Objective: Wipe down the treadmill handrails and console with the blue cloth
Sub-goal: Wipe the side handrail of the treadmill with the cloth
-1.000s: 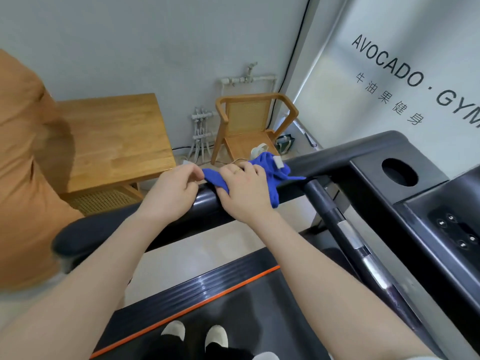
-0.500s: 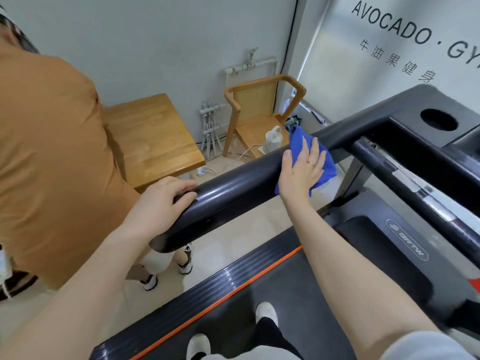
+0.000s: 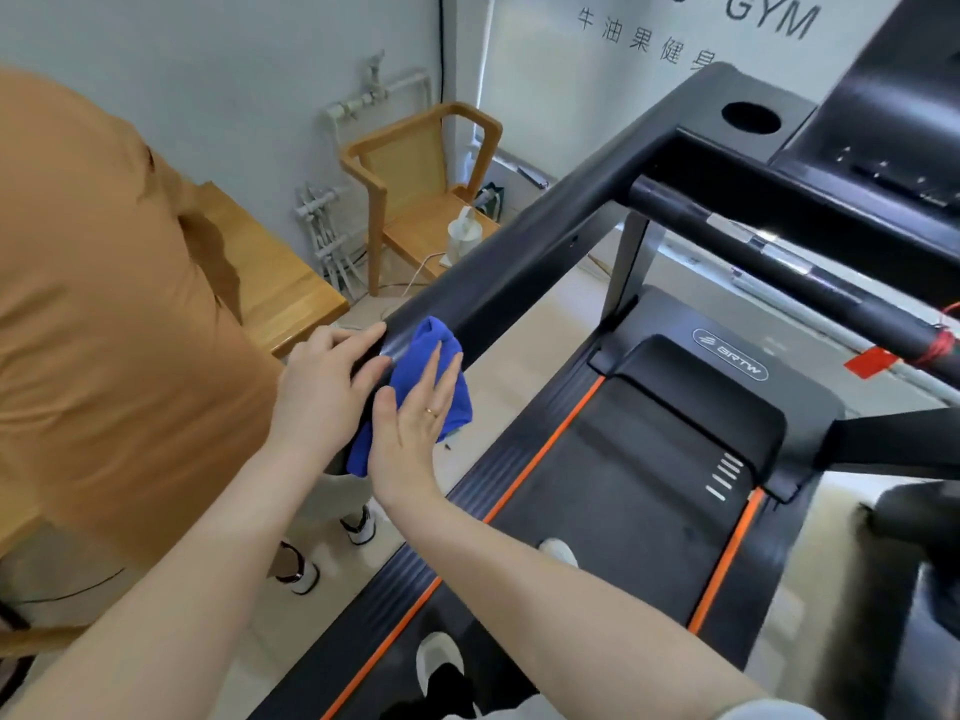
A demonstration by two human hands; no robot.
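We have the blue cloth (image 3: pixel 415 387) pressed flat against the inner side of the left handrail (image 3: pixel 524 257), close to its near end; our right hand (image 3: pixel 413 433) lies open on it, fingers stretched and palm pushing the cloth into the rail rather than gripping it; our left hand (image 3: pixel 324 387) is curled around the rail just beside the cloth on the near side, thumb and fingers clasping the black bar to steady us. The two hands nearly touch.

The rail's long axis runs from our hands up and to the right, away from us, until it joins the console (image 3: pixel 872 163) at the far right; so nearly all the unwiped length, as we judge it, lies ahead of the right hand along that line, and the right hand is the nearer one to it. The left hand sits behind the cloth and does not block that path. The crossbar (image 3: pixel 779 262) and the console lie well apart from the cloth; a person in an orange shirt (image 3: pixel 104 304) stands just left of the rail.
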